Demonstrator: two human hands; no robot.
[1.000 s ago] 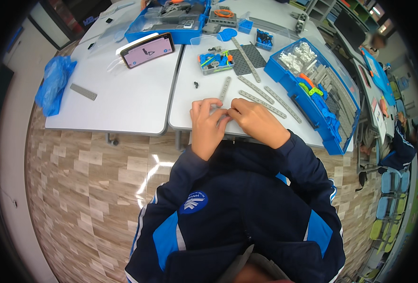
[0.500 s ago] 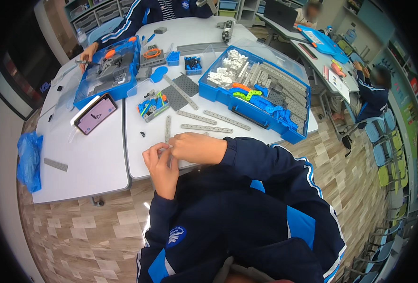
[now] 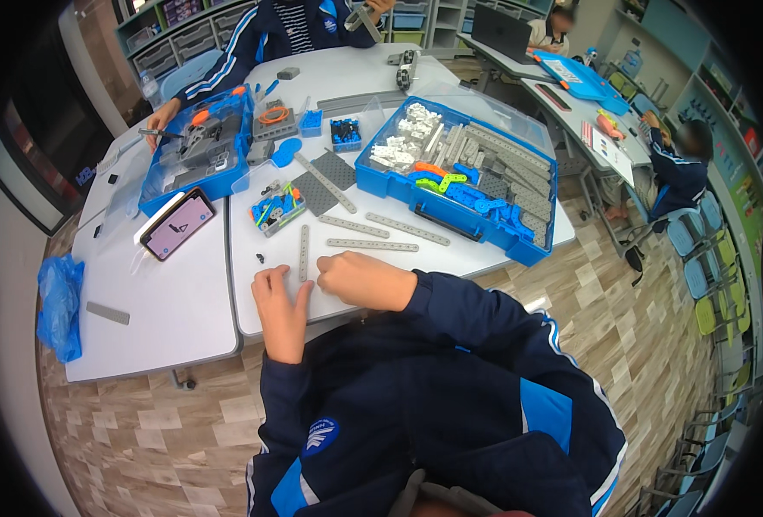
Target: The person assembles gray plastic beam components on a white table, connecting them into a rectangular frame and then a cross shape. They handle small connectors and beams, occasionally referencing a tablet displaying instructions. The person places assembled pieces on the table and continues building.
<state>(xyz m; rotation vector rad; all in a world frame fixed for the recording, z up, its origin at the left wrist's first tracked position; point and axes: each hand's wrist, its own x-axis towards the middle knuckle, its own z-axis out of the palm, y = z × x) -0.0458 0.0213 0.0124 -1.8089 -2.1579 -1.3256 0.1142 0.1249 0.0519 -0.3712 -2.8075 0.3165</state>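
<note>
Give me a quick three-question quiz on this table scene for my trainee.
1. True or false: the phone lies left of the left hand.
2. What lies closest to the right hand? A) grey strip B) blue bag C) laptop
3. Fill in: the big parts tray is coloured ____.

Key: 1 true; 2 A; 3 blue.
</note>
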